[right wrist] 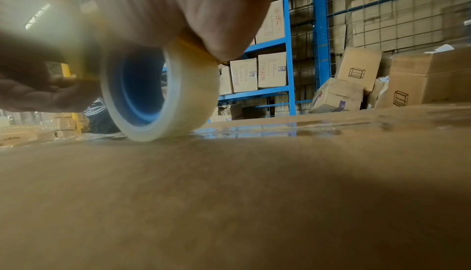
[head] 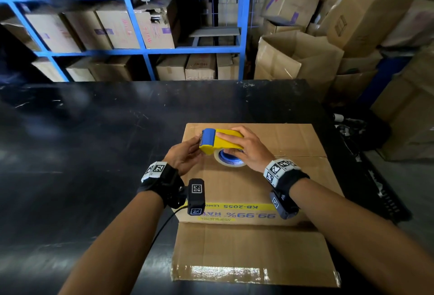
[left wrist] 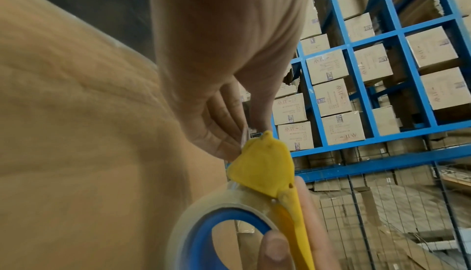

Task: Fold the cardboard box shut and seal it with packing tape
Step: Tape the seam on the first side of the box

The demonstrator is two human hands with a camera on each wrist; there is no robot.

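The box (head: 256, 177) lies under both hands on the black table (head: 94, 153), its top flaps folded flat with the seam running rightward from beneath the right hand; a further flap lies flat toward the person, with a glossy strip of old tape along its near edge. The right hand (head: 252, 148) curls over the yellow dispenser (head: 222, 141), fingers round its handle, and the tape roll (head: 229, 159) rests on the cardboard just below that palm. The left hand (head: 185, 156) sits at the dispenser's cutter end, and its fingertips (left wrist: 229, 143) appear to pinch the free clear end of the tape against the thumb, though blur in the left wrist view makes the film hard to trace. The step in hand looks like drawing out a starting length. To do it well, the left fingers should keep the end taut and unwrinkled, carry it past the box edge on the left hand's side, and press it down there before the right hand pulls the dispenser along the seam. The roll should stay square to the seam so the strip covers both flaps evenly; a slack end is likely to fold onto itself and stick.
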